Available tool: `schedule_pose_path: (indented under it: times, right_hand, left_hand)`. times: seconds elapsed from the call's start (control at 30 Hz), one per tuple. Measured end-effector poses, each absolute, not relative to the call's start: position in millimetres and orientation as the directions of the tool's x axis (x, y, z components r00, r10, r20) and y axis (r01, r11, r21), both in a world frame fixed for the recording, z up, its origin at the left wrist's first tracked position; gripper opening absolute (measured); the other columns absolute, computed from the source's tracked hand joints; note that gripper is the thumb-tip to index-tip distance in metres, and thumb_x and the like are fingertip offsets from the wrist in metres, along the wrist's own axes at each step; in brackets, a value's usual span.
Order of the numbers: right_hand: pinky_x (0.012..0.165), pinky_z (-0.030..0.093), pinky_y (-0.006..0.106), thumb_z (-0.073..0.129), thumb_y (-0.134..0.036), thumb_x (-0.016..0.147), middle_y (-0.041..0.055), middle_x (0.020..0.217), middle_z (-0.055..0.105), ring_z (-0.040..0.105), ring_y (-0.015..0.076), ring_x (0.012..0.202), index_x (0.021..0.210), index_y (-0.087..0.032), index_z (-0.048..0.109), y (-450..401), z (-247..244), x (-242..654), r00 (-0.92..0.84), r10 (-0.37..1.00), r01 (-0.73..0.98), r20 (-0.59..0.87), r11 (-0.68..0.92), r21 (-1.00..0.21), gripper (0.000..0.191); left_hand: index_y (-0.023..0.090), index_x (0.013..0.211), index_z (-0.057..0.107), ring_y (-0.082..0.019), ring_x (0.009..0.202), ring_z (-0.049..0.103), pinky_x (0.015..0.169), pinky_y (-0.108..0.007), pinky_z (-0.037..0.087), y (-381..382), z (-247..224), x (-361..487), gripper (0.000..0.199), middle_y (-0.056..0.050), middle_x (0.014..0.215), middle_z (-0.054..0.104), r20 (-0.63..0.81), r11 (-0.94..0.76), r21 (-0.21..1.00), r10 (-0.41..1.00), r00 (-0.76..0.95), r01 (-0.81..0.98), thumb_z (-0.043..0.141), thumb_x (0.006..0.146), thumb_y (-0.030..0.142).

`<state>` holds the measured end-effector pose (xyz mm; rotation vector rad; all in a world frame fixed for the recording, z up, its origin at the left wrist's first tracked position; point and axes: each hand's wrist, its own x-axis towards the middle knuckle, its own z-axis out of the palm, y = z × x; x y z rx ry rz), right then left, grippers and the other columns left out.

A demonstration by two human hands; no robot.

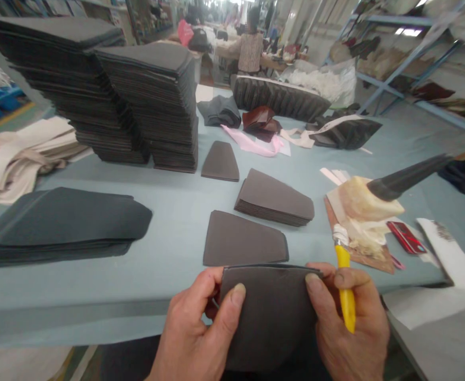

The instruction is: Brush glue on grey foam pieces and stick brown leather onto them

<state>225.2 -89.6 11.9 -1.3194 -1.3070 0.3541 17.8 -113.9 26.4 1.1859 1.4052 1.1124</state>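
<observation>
Between my two hands is a dark grey fabric panel (270,317), held up at the table's front edge. My left hand (204,323) pinches its upper left corner, thumb on the near face. My right hand (351,323) pinches the upper right corner between thumb and fingers. Tucked in that same hand is a yellow-handled brush (344,264), its whitish bristles pointing away from me. Just beyond the held panel lies a flat brown-grey panel (244,238). Behind it are a small pile of similar panels (274,193) and a tapered panel (220,161).
Tall stacks of dark panels (164,111) stand at the back left. Dark blue-grey panels (65,217) lie at the left. On the right, a glue-smeared board (369,259) carries a yellowish container (361,198) with a black handle (407,177); a red phone (406,237) lies beside it.
</observation>
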Motion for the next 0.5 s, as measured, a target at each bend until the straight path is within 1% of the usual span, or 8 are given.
schedule_pose_path:
  times: [0.1,0.17,0.33,0.43,0.5]
  right_hand:
    - [0.066,0.058,0.019,0.082,-0.033,0.096,0.0002,0.085,0.076,0.075,0.0127,0.072,0.089,-0.025,0.055,-91,12,225,0.296,0.793,0.526,0.532,0.330,-0.784,0.029]
    - [0.066,0.057,0.021,0.081,-0.032,0.096,0.0000,0.084,0.073,0.073,0.0131,0.072,0.090,-0.025,0.054,-92,11,224,0.289,0.781,0.539,0.553,0.345,-0.769,0.029]
    - [0.066,0.055,0.020,0.083,-0.023,0.092,0.0002,0.087,0.070,0.071,0.0126,0.075,0.092,-0.025,0.052,-94,4,222,0.276,0.758,0.504,0.592,0.410,-0.760,0.031]
    - [0.065,0.055,0.018,0.083,-0.018,0.091,0.0000,0.090,0.071,0.071,0.0116,0.076,0.093,-0.025,0.051,-94,1,222,0.271,0.765,0.472,0.584,0.423,-0.773,0.033]
    - [0.064,0.055,0.018,0.083,-0.017,0.091,-0.0003,0.089,0.071,0.071,0.0115,0.076,0.093,-0.025,0.050,-94,0,222,0.270,0.769,0.466,0.579,0.422,-0.778,0.034]
  left_hand:
    - [0.022,0.100,0.078,-0.014,0.066,0.069,0.064,-0.022,0.057,-112,21,17,0.040,-0.001,0.077,0.076,-0.089,0.098,0.982,0.994,-0.063,0.160,0.061,0.104,0.058]
    - [0.022,0.103,0.079,-0.015,0.067,0.071,0.064,-0.023,0.058,-111,20,16,0.041,-0.001,0.079,0.078,-0.062,0.071,0.980,0.996,-0.056,0.187,0.058,0.106,0.057]
    - [0.023,0.110,0.079,-0.013,0.074,0.074,0.072,-0.020,0.058,-110,19,12,0.039,-0.002,0.089,0.081,0.037,-0.019,0.954,0.998,-0.056,0.299,0.052,0.110,0.051]
    - [0.024,0.113,0.078,-0.013,0.079,0.075,0.074,-0.019,0.058,-110,17,11,0.038,-0.002,0.095,0.083,0.043,-0.020,0.941,0.997,-0.058,0.337,0.051,0.111,0.050]
    - [0.024,0.113,0.078,-0.012,0.079,0.075,0.073,-0.017,0.057,-110,15,10,0.038,-0.002,0.097,0.083,0.044,-0.018,0.938,0.997,-0.069,0.347,0.050,0.111,0.050]
